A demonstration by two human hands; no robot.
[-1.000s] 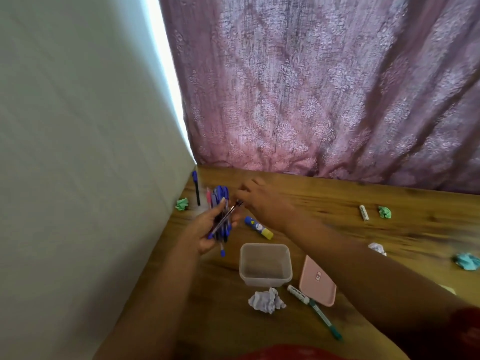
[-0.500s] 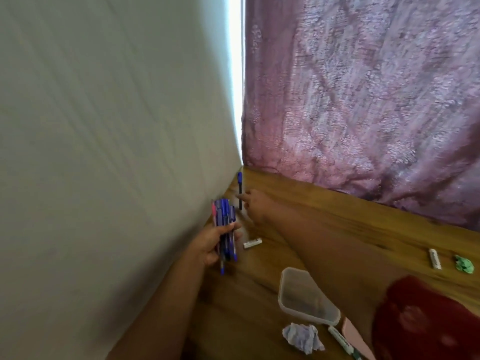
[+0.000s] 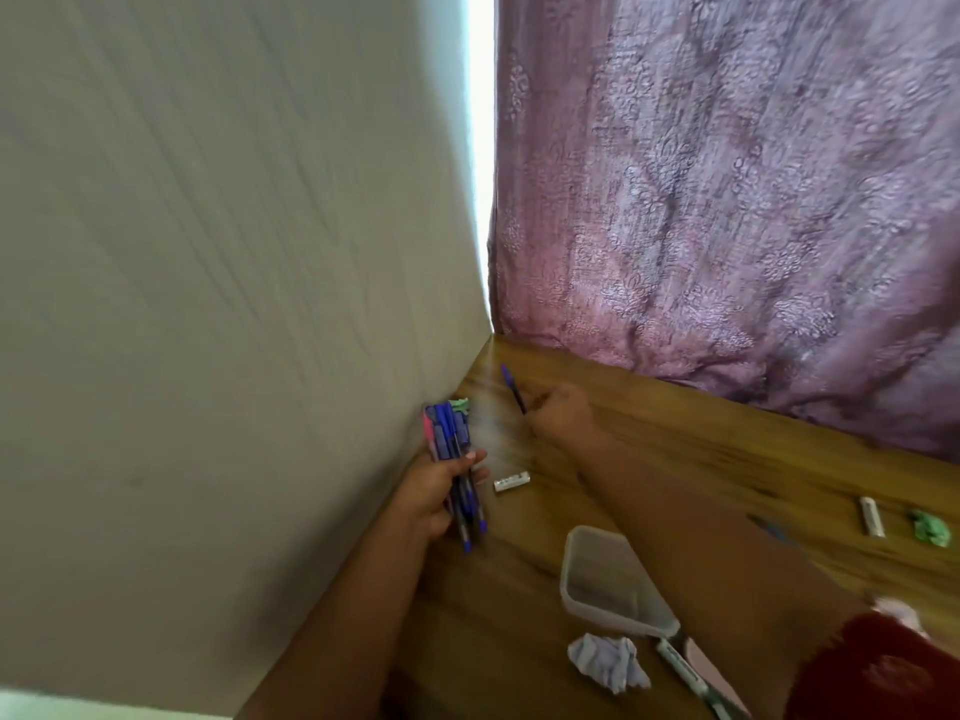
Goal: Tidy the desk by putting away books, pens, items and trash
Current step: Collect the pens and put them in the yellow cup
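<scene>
Clenching a bundle of blue plastic pens (image 3: 453,459) beside the wall, the left hand (image 3: 434,493) is sitting nearer than a small white stick with unreadable print (image 3: 511,481), while beyond it the right hand (image 3: 558,414) is pinching a slim blue-capped pen (image 3: 513,388) on the grainy wooden desk (image 3: 701,449).

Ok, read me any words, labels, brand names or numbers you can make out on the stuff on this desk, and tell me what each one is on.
None can be read.
White tube near the left hand: dark print, too blurred to read.
White tube on the right: marks too small to read.
Marker by the clear container: label print blurred.
Bundle of pens: no legible print.
</scene>
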